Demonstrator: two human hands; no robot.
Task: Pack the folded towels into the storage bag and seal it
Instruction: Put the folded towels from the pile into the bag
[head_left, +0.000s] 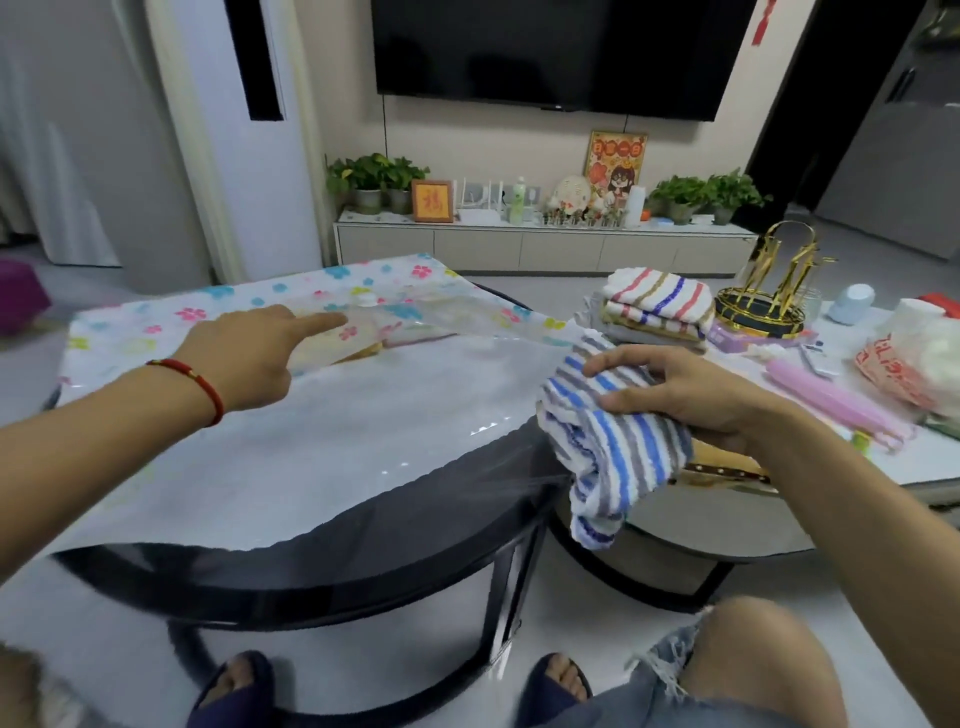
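A clear plastic storage bag (291, 436) with a flower print lies flat over the dark round table (363, 577). A pale folded towel (337, 345) shows through it near the far end. My left hand (249, 358) rests on the bag with the forefinger stretched out and the other fingers curled. My right hand (675, 395) grips a blue, grey and white striped towel (608, 447) at the bag's right edge; its lower end hangs down over the table's rim. A stack of folded striped towels (657, 306) sits on the lower table to the right.
The lower table (727, 525) on the right also carries a gold rack (769, 296), a pink folded thing (831, 400), a printed plastic bag (914, 364) and a small pale blue jar (852, 304). A TV cabinet (540, 244) with plants stands behind. My feet and knees are under the table's near edge.
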